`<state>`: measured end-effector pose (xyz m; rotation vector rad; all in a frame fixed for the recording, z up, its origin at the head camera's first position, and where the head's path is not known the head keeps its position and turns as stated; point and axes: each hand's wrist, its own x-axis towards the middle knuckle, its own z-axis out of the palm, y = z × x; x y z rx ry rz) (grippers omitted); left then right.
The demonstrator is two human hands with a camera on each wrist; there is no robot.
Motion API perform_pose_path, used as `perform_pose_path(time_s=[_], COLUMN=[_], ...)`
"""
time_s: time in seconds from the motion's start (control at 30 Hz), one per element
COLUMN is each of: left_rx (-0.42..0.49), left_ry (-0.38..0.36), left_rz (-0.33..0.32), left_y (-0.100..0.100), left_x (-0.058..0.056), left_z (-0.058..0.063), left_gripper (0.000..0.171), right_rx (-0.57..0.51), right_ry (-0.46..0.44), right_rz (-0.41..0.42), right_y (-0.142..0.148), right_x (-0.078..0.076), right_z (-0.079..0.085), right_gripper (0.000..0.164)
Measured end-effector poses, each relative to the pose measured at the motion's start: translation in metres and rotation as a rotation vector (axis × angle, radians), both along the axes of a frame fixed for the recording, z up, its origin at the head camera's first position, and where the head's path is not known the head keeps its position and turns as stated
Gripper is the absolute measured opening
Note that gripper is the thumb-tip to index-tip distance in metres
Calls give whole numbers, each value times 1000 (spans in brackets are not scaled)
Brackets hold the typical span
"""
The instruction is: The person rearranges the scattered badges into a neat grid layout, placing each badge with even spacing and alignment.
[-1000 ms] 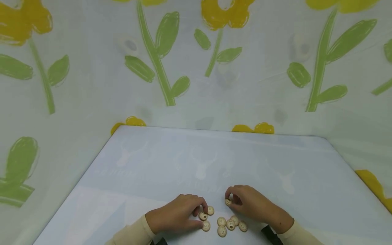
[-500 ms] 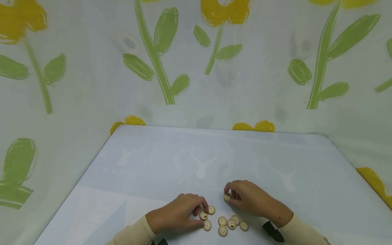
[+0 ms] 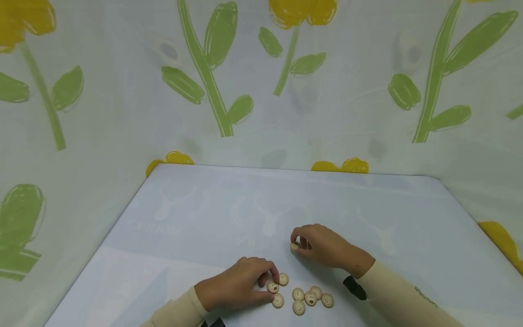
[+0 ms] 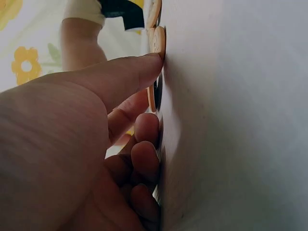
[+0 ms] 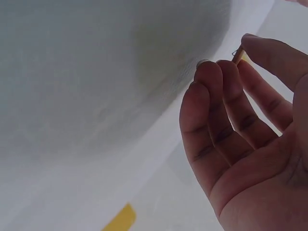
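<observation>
Dark lettering (image 3: 426, 296) on the right sleeve (image 3: 402, 293) is too small to read, and the lettering by the pale deer prints (image 3: 269, 220) on the table (image 3: 220, 200) is too faint to make out. The right hand (image 3: 323, 245) reaches farther forward than the other, thumb and index finger pinching 1 pale round disc (image 3: 295, 246) at their tips, the remaining fingers curved beside them. The left hand (image 3: 241, 282) sits low at the table, fingers bent and thumb apart from them, its tip touching the edge of a near disc (image 3: 278, 300); 2 overlapping discs (image 3: 273, 287) lie at the index fingertip. Right of these fingertips, 5 clustered discs (image 3: 298, 308) bear small dark marks.
</observation>
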<state>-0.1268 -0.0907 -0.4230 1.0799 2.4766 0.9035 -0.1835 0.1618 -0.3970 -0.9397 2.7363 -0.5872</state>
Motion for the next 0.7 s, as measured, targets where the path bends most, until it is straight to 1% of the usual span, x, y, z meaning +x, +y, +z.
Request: perform_pose_path(time_s=[0.13, 0.37, 0.5, 0.7], left_rx=[18, 13, 17, 22], left_ry=[-19, -50, -53, -38], left_rz=[-8, 5, 7, 1], left_y=[-1, -1, -1, -1], left_x=[-1, -2, -2, -1], left_z=[0, -2, -1, -2], left_gripper=[23, 23, 23, 23], right_rx=[9, 25, 29, 36], right_ry=[-1, -35, -44, -70], right_rz=[10, -25, -32, -32], right_y=[-7, -17, -21, -22], right_x=[-8, -18, -21, -25], right_z=[0, -4, -5, -6], right_gripper=[9, 10, 9, 12])
